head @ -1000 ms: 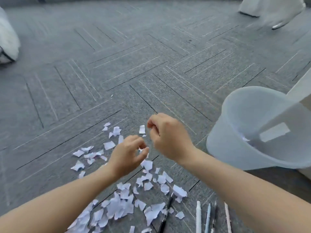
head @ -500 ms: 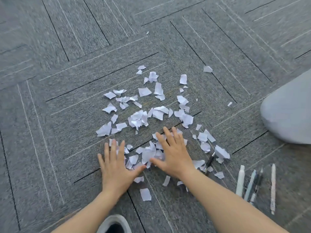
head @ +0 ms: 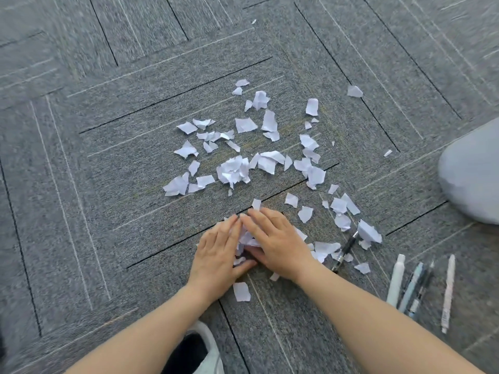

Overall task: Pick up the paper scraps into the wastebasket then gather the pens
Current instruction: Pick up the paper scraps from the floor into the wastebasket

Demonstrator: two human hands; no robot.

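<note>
Several torn white paper scraps [head: 234, 171] lie scattered across the grey carpet. My left hand [head: 218, 255] and my right hand [head: 275, 241] are pressed together on the floor, cupping a small pile of scraps [head: 247, 238] between them. Part of the white wastebasket [head: 472, 176] shows at the right edge. A black pen [head: 344, 251] lies among scraps right of my right hand. Several more pens [head: 413, 288] lie side by side at the lower right.
Grey carpet tiles [head: 121, 184] with dark seams cover the floor. A white shoe [head: 202, 352] shows at the bottom between my forearms. One loose scrap [head: 241, 291] lies just below my left hand.
My hands have slid together from a spread, flat position, bunching the scraps between them. One second ago they were raised near the wastebasket.
</note>
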